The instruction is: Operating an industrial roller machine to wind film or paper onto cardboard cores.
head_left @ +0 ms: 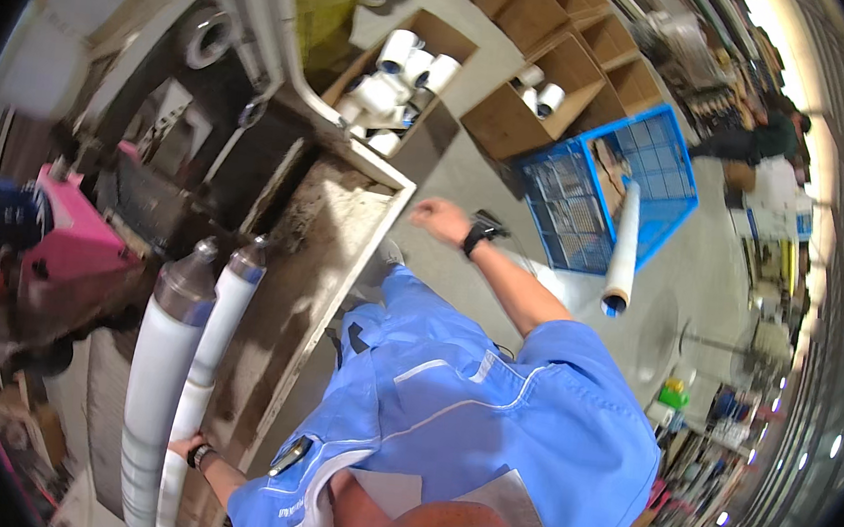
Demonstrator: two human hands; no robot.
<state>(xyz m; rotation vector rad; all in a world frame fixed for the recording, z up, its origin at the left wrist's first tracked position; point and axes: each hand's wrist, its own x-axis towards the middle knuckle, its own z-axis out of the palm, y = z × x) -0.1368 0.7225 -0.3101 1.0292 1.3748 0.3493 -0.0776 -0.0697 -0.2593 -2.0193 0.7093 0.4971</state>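
Observation:
Two long white rolls, the nearer thick one [160, 371] and a thinner one [218, 336], stand side by side at the left. Both end in tapered metal tips at the top. My left hand [185, 446] is closed against the thinner roll, its fingers partly hidden behind it. My right hand [443, 219] hangs out over the floor beside the machine's edge, slightly blurred. Its fingers are loosely bent and apart, and nothing shows in them. A dark band [486, 231] circles that wrist.
The machine's pale ledge [340, 286] runs along my left. Beyond are a cardboard box [450, 40] of short white rolls and another open box [500, 120]. A blue crate [567, 211] with a long white tube [625, 243] leaning from it stands right. Another person [764, 141] is farther off.

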